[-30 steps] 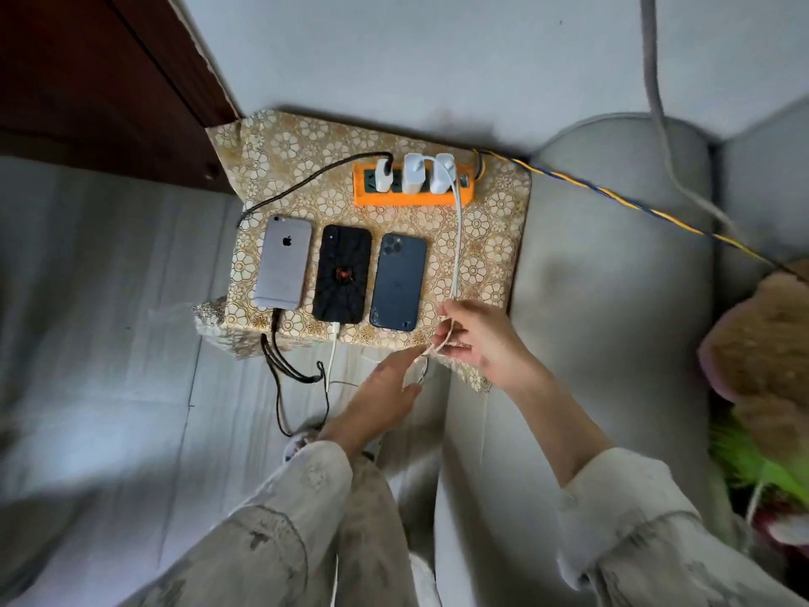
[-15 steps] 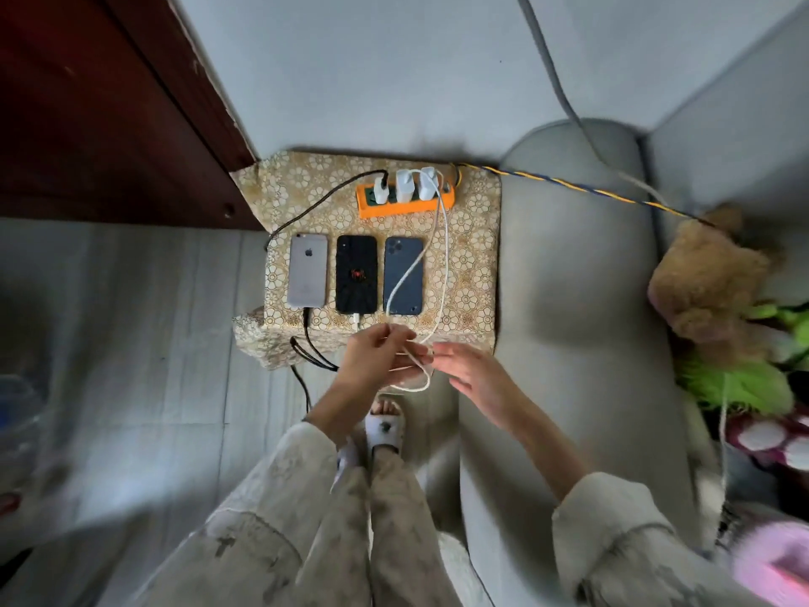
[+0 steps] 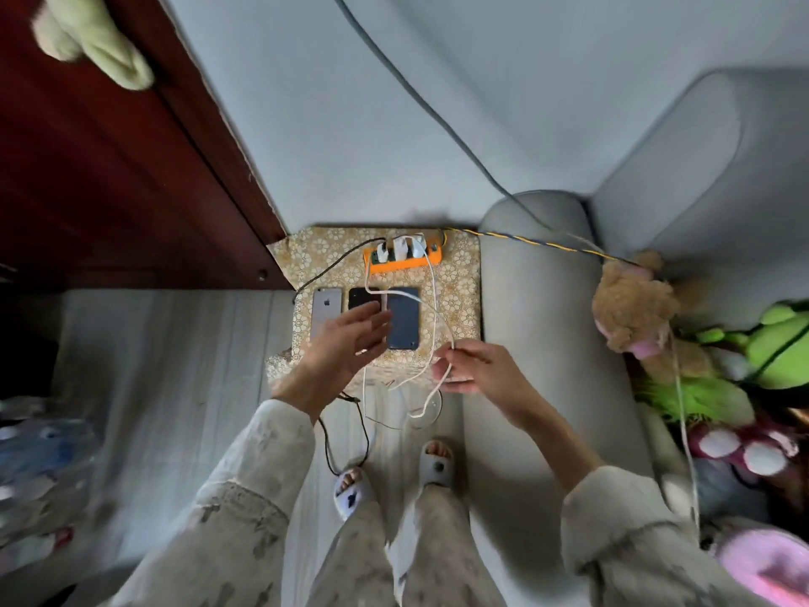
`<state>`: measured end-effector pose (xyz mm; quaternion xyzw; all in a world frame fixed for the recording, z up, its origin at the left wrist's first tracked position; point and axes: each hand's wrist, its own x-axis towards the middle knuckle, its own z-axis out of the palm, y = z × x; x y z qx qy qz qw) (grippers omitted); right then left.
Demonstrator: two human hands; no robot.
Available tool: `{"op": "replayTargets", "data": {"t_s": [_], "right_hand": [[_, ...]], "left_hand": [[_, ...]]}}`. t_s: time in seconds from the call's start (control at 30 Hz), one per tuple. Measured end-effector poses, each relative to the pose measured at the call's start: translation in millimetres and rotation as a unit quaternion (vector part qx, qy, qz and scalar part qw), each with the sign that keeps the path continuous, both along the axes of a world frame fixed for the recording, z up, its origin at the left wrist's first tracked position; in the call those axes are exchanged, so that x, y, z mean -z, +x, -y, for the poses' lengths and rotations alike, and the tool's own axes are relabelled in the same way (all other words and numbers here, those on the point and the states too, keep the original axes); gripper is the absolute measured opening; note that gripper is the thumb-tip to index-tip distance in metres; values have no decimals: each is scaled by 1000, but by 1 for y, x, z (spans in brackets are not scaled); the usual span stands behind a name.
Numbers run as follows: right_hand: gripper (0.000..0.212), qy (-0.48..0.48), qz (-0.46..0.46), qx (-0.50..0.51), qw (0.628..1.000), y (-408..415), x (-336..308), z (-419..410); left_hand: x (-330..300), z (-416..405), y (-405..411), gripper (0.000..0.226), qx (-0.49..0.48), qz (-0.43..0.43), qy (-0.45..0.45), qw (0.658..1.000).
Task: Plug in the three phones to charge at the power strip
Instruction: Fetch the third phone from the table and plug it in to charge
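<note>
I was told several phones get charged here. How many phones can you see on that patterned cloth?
3, in a row: a silver phone at left, a black phone in the middle, partly hidden by the left hand, and a dark blue phone at right. No others show.

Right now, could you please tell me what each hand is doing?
Left hand: open, fingers straight, over the phones, holding nothing visible.
Right hand: pinching the white cable.

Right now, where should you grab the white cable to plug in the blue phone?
Probably near its loose end, dangling below the right hand. Come from the near side: the white cable hangs slack off the table edge there, and the dark blue phone lies flat just above.
</note>
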<state>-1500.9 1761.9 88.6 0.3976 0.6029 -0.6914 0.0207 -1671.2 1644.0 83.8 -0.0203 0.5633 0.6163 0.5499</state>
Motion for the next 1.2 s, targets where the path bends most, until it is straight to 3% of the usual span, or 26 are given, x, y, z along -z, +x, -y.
{"op": "replayTargets", "data": {"t_s": [0.13, 0.27, 0.33, 0.47, 0.53, 0.63, 0.73, 0.87, 0.97, 1.07, 1.2], "right_hand": [[16, -32, -77, 36, 996, -4, -33, -19], [15, -81, -144, 82, 983, -7, -56, -36], [14, -88, -161, 105, 977, -7, -65, -45], [20, -83, -130, 137, 978, -2, -64, -52], [28, -91, -64, 131, 985, 5, -55, -49], [36, -195, 22, 80, 977, 15, -43, -39], [48, -300, 51, 51, 951, 10, -33, -30], [36, -416, -45, 240, 876, -16, -37, -36], [34, -394, -81, 342, 849, -24, -38, -54], [37, -348, -106, 370, 855, -21, -32, -72], [36, -257, -109, 353, 893, -11, -25, -85]], "left_hand": [[-13, 0, 42, 50, 166, -125, -59, 976], [-26, -3, 70, 28, 271, -169, -18, 948], [-33, -6, 77, 12, 258, -206, -19, 944], [-50, -19, 74, 19, 109, -281, -40, 953], [-60, -24, 70, 21, 42, -265, -14, 963], [-71, -27, 67, 21, -26, -212, 33, 976], [-76, -27, 68, 22, -104, -95, 119, 983], [-76, -21, 68, 22, -105, -10, 144, 984], [-70, -10, 64, 19, -123, 16, 107, 987], [-57, 4, 57, 18, -165, 53, 22, 985], [-32, 15, 68, 18, 5, 91, -99, 991]]}}
